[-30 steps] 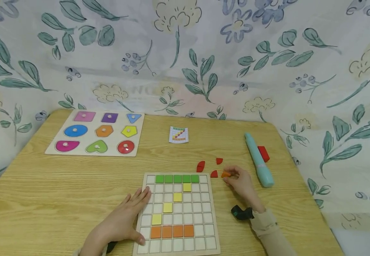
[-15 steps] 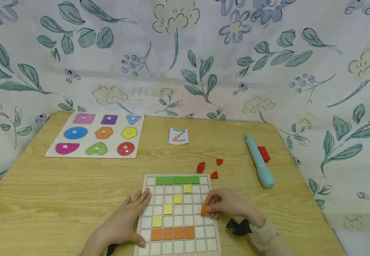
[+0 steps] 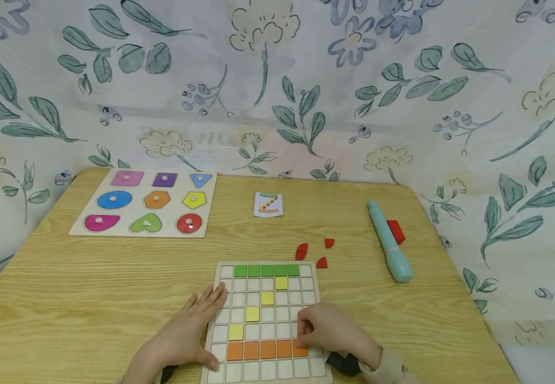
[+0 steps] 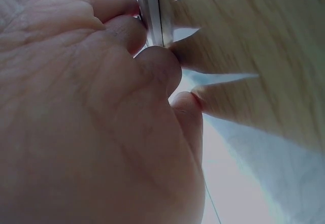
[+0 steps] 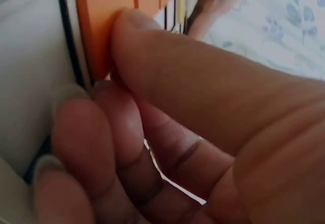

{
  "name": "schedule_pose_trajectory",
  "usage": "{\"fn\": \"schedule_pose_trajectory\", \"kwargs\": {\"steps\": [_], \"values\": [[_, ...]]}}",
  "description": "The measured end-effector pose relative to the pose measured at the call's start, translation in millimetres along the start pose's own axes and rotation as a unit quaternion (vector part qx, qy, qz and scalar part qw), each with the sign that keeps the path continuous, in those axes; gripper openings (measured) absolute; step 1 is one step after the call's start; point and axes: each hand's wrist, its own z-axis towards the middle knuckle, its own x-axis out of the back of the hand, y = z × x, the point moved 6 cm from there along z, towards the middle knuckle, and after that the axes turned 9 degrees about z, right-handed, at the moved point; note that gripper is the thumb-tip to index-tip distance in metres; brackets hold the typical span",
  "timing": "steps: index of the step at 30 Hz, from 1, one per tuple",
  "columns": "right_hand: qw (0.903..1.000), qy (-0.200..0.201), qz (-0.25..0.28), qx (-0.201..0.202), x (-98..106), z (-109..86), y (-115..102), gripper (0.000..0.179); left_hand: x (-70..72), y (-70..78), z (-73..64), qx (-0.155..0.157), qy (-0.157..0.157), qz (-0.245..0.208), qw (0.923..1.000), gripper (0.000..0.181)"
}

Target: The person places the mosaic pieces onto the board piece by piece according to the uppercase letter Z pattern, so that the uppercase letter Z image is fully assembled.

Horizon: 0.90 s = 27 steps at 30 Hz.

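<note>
A wooden grid board (image 3: 282, 314) lies at the front of the table. It carries a green row of tiles (image 3: 267, 271) near the top, a diagonal of yellow tiles (image 3: 252, 314) and an orange row (image 3: 260, 350) low down. My left hand (image 3: 183, 333) rests spread along the board's left edge. My right hand (image 3: 332, 330), fingers curled, holds an orange tile (image 3: 301, 352) at the right end of the orange row. Up close in the right wrist view, the thumb lies on this orange tile (image 5: 101, 21), with fingertips by its edge.
Several red pieces (image 3: 301, 252) lie beyond the board's top right corner. A small pattern card (image 3: 268, 205) is farther back. At back left sits a shape puzzle (image 3: 136, 201) with knobs. A teal pen-like device (image 3: 389, 242) and a red block (image 3: 396, 231) lie at right.
My right hand has carried the orange tile from beside the red pieces down and left to the end of the orange row. The left hand has stayed on the board's edge.
</note>
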Motion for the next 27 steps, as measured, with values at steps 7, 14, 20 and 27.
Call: {"fn": "schedule_pose_trajectory", "kwargs": {"steps": [7, 14, 20, 27], "values": [[0.9975, -0.028, 0.061, 0.023, 13, 7.9, 6, 0.009, 0.1, -0.1, 1.7, 0.002, -0.008, -0.013, 0.9999, 0.129], [0.9829, 0.154, 0.096, 0.029, 89, 37.3, 33, 0.018, -0.2, -0.5, 1.8, 0.000, -0.012, -0.009, 0.9999, 0.130], [0.9337, 0.345, 0.093, -0.020, 126, 46.4, 73, 0.031, -0.2, 0.2, 1.3, 0.011, -0.020, -0.017, 0.9996, 0.131], [0.9288, 0.363, 0.072, -0.016, 123, 50.6, 80, 0.035, -1.1, -1.2, 1.6, 0.004, -0.016, -0.006, 0.9998, 0.130]]}}
